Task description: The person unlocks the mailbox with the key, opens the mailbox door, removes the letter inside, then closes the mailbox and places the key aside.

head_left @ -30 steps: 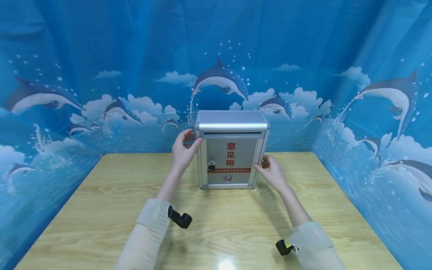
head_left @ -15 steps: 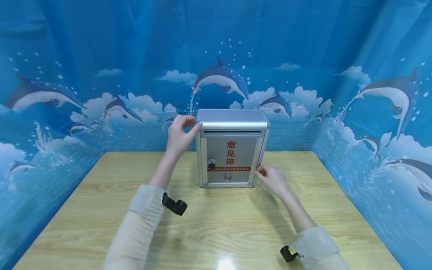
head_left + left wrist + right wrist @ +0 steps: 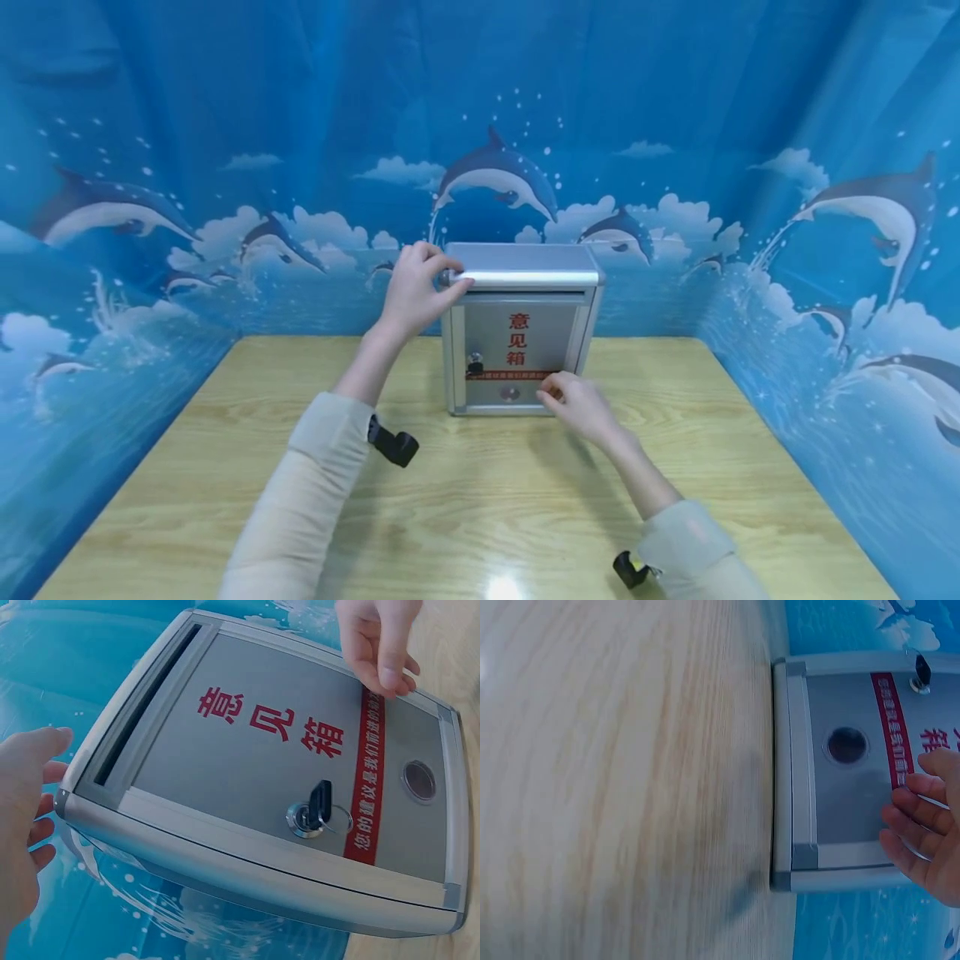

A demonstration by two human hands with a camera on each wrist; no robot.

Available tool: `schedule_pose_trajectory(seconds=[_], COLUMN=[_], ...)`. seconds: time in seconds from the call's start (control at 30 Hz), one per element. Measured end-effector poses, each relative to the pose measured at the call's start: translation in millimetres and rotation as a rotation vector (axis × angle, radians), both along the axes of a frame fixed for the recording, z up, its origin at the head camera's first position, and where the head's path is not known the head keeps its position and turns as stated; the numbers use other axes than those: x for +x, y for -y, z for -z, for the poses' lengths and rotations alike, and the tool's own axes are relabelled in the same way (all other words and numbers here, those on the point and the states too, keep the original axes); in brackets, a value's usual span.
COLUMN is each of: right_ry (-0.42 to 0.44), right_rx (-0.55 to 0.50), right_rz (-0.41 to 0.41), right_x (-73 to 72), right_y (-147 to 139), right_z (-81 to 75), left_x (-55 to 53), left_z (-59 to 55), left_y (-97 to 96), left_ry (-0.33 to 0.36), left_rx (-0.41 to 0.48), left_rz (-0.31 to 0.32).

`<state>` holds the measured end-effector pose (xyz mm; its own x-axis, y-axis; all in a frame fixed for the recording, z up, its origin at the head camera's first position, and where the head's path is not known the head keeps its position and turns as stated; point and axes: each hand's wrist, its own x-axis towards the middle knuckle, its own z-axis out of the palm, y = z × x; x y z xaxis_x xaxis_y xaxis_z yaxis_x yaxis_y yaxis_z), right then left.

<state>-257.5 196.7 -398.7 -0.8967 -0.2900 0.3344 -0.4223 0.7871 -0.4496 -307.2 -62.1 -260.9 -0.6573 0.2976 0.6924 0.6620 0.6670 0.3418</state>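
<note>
A silver-grey metal suggestion box (image 3: 551, 333) with red Chinese characters stands upright on the table. My left hand (image 3: 415, 290) is at its upper left corner, thumb toward the front and fingers by the top edge. Whether it touches the metal I cannot tell. In front of the lower right of the door is my right hand (image 3: 583, 407), fingers loosely bent and nothing held. A key (image 3: 321, 804) with a ring sits in the lock (image 3: 302, 821) at the door's left side. Along the top front runs a dark slot (image 3: 150, 705).
The wood-grain table (image 3: 465, 500) extends in front of the box and to both sides. Close behind hangs a blue dolphin-print curtain (image 3: 337, 100), which also encloses the left and right sides. A round window (image 3: 847, 745) is low on the door.
My left hand has risen along the box's left side to its top corner. The right hand has shifted from the right edge leftward, in front of the door. The box stays in place.
</note>
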Motion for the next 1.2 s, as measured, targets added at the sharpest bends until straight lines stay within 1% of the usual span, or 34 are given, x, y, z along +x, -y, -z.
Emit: schedule_pose_trajectory(seconds=[0.07, 0.23, 0.33, 0.47, 0.53, 0.6, 0.7, 0.8, 0.87, 0.93, 1.0, 1.07, 1.13, 1.2], right_ry=[-0.008, -0.04, -0.043, -0.032, -0.031, -0.029, -0.02, 0.002, -0.003, -0.027, -0.077, -0.128, -0.174, -0.202], right_rx=[0.01, 0.043, 0.047, 0.035, 0.027, 0.015, -0.012, -0.073, -0.12, -0.154, -0.141, -0.087, 0.005, 0.087], right_rz=[-0.008, -0.036, -0.042, -0.054, -0.068, -0.081, -0.092, -0.082, -0.059, -0.027, 0.02, 0.079, 0.131, 0.171], right_x=[1.6, 4.8, 6.0, 5.9, 4.8, 3.0, 1.5, 0.0, -1.2, -2.1, -3.0, -3.7, -4.6, -5.2], right_y=[4, 14, 21, 31, 37, 43, 54, 64, 70, 76, 83, 90, 96, 103], right_z=[0.8, -1.9, -5.0, -10.3, -13.6, -15.9, -20.8, -24.7, -27.4, -30.2, -32.5, -34.7, -35.8, -36.5], left_x=[0.6, 0.8, -0.3, -3.0, -4.1, -5.5, -6.4, -6.9, -7.1, -7.5, -7.8, -7.9, -8.3, -8.7], left_z=[-3.6, -11.9, -15.9, -21.3, -23.3, -23.8, -23.7, -23.3, -23.2, -23.1, -23.2, -23.3, -23.2, -23.1], left_y=[-2.0, -3.9, -3.9, -5.9, -7.6, -8.8, -10.0, -10.3, -10.5, -10.8, -10.9, -10.7, -10.2, -9.8], left_ry=[0.01, 0.072, 0.104, 0.123, 0.126, 0.129, 0.135, 0.138, 0.132, 0.12, 0.106, 0.096, 0.089, 0.083], left_rx=[-0.034, -0.113, -0.184, -0.291, -0.328, -0.346, -0.343, -0.335, -0.338, -0.346, -0.356, -0.365, -0.369, -0.371], left_rz=[-0.002, -0.021, -0.031, -0.042, -0.043, -0.04, -0.023, -0.006, 0.001, 0.0, 0.0, -0.002, -0.006, -0.012])
